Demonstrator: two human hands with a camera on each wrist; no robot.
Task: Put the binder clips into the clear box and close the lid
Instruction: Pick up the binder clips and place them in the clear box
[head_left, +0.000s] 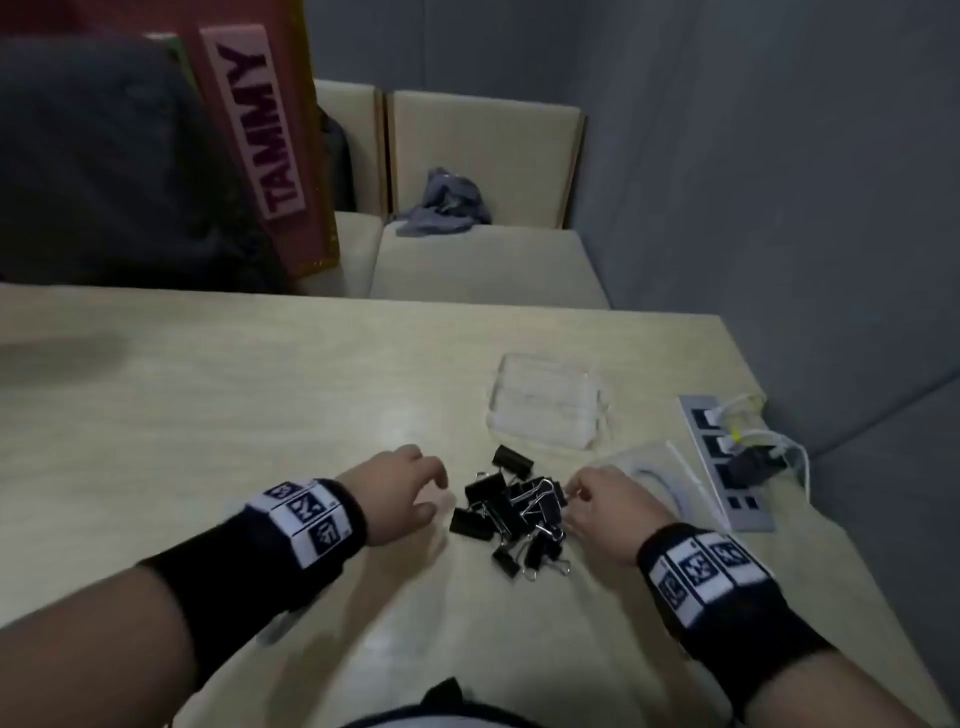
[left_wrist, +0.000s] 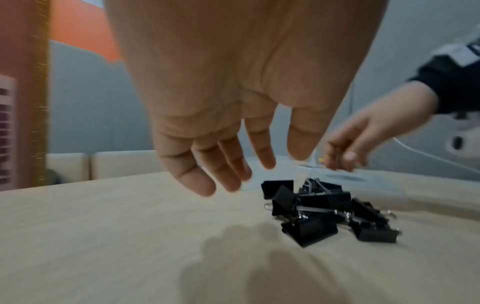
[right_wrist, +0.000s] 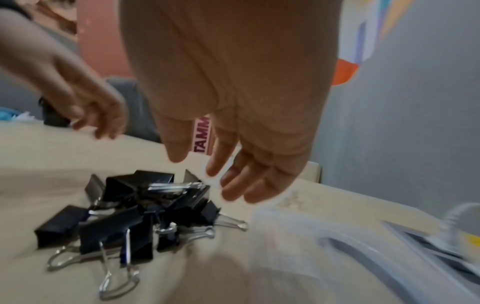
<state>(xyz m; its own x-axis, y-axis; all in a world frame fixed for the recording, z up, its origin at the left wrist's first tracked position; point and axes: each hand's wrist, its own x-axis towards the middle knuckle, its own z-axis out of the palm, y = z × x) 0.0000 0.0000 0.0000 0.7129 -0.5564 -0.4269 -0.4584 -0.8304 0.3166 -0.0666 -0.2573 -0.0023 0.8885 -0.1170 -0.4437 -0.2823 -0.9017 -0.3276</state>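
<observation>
Several black binder clips (head_left: 511, 512) with silver wire handles lie in a heap on the pale wooden table (head_left: 260, 415). My left hand (head_left: 439, 493) hovers just left of the heap, fingers relaxed and holding nothing. My right hand (head_left: 571, 501) hovers at the heap's right edge, also empty. The clear box (head_left: 545, 408) stands open behind the heap. A clear lid (head_left: 660, 478) lies flat to the right of my right hand. The left wrist view shows the left hand (left_wrist: 233, 160) above the table near the clips (left_wrist: 322, 209). In the right wrist view, the right hand (right_wrist: 223, 170) hangs over the clips (right_wrist: 140, 207).
A grey power strip (head_left: 727, 462) with white cables plugged in lies along the table's right edge, by the grey wall. Cream seats (head_left: 483, 260) stand beyond the far edge. A red-brown panel (head_left: 270, 130) with a pink label rises at the back left.
</observation>
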